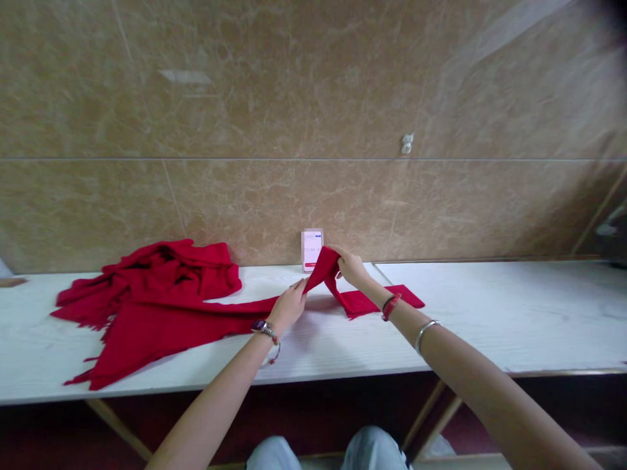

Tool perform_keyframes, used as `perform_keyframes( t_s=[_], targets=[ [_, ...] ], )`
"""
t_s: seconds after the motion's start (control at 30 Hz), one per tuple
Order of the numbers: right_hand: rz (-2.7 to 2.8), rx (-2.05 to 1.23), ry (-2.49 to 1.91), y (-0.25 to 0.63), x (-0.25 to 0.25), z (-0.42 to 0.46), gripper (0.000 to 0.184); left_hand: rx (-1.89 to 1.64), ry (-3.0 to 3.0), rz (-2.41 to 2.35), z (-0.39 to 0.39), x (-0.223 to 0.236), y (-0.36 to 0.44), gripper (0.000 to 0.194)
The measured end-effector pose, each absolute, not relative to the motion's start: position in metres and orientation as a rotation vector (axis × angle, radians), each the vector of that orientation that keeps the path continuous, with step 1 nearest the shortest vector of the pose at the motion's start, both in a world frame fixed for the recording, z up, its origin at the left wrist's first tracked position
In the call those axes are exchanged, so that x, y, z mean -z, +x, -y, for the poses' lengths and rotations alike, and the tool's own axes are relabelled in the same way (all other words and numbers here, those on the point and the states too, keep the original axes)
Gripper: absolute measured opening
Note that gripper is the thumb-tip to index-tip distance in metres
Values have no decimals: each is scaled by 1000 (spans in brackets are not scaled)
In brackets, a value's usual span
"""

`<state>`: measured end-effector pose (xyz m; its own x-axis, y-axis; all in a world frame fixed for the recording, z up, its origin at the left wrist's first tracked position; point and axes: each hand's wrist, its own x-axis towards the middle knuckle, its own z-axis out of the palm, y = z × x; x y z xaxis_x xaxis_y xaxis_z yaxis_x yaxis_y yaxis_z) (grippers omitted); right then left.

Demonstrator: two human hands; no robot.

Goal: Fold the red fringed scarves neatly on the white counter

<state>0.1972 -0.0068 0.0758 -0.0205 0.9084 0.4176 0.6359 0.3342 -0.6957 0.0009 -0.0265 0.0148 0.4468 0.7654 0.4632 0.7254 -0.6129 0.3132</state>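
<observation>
A long red fringed scarf [166, 328] runs across the white table from the left to the middle. My left hand [288, 305] is closed around its gathered, narrowed part. Farther right, my right hand [353, 269] pinches a raised fold of the same scarf, lifting it off the table. Beyond that fold the cloth comes down to a flat folded red end [360, 302], partly hidden behind my right forearm. A crumpled red cloth heap [171, 269] lies at the back left, touching or overlapping the scarf; whether it is a separate piece I cannot tell.
A phone [312, 251] with a lit screen leans against the brown marble-patterned wall [274, 111] behind my hands. The white table [490, 313] has its front edge just above my knees. A small white figure-shaped hook [407, 143] is on the wall. Something dark [612, 235] stands at the far right.
</observation>
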Motion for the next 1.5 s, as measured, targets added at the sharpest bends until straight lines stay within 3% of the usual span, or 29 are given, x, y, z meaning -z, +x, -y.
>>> perform_keyframes(
  t_s=[0.2,0.5,0.73,0.87,1.03,1.23,1.37,1.43,1.5],
  targets=[
    [1601,-672,-1221,231,-72,9,58,-856,2729,-1323,21,-10,52,45],
    [1679,-454,-1333,276,-54,9,58,-800,2779,-1379,13,-4,69,43],
    [1669,-518,-1315,280,-38,6,56,-658,2838,-1256,21,11,49,46],
    [1660,-585,-1216,279,-47,5,57,-755,2750,-1415,30,8,78,71],
    [1795,-434,-1277,277,-67,13,58,-971,2655,-1424,25,0,108,60],
    [1859,-571,-1133,254,-63,22,60,-1148,2659,-1235,27,-8,82,75],
    [1977,-655,-1062,231,-45,26,62,-618,2682,-1557,29,2,32,92],
    [2018,-583,-1126,223,-38,29,61,-295,2633,-1628,27,8,0,78],
    [2013,-483,-1182,216,-34,31,59,-202,2674,-1599,24,12,-34,56]
  ],
)
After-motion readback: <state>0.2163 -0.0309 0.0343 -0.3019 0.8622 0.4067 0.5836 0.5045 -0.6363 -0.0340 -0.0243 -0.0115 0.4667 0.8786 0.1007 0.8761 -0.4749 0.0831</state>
